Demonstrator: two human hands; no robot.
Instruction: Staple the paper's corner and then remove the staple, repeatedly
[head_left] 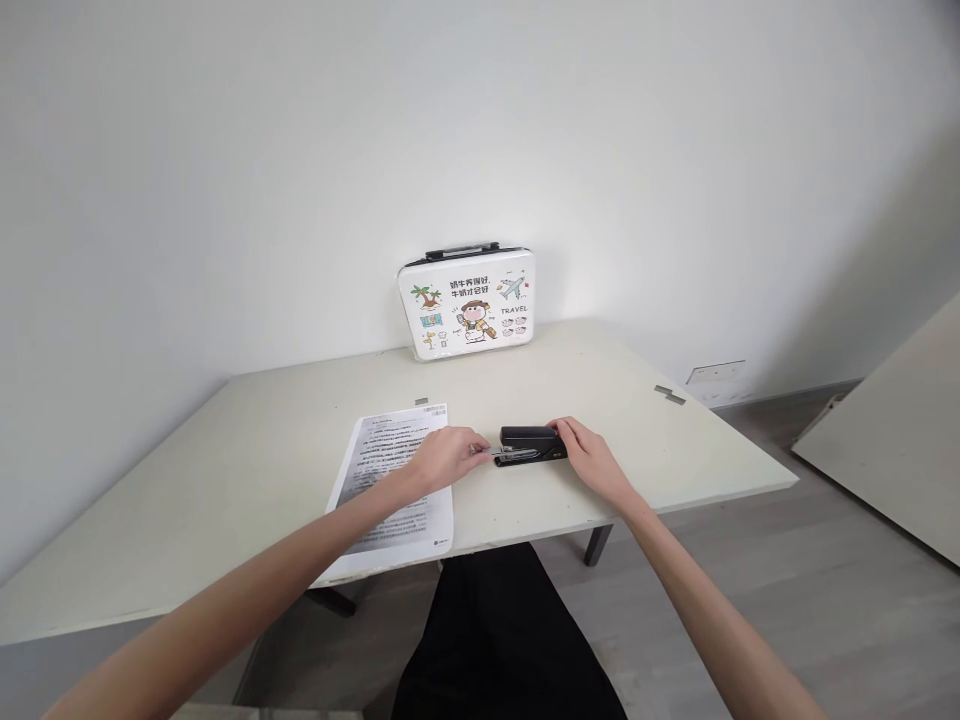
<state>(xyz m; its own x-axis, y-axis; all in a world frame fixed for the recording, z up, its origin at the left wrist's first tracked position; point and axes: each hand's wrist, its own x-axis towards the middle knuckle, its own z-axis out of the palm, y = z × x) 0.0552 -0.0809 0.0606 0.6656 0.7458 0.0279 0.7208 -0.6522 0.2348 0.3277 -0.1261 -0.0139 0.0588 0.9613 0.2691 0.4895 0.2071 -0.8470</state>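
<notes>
A black stapler [529, 446] lies on its base near the front edge of the table, its nose pointing left. My right hand [586, 455] is wrapped around the stapler's rear end. At the nose, the fingertips of my left hand [448, 457] are pinched together around a thin, shiny metal piece that reaches into the gap of the stapler. Whether this piece is a strip of staples or part of the stapler, I cannot tell. Under my left wrist lies a printed sheet of paper [390, 470], partly hidden by the hand and forearm.
A white case [469, 305] with cartoon pictures and a black handle stands at the back of the white table [247, 450], against the wall. Small grey tape-like strips [669, 395] lie at the right edge. A wall socket [716, 372] is beyond the table's right side.
</notes>
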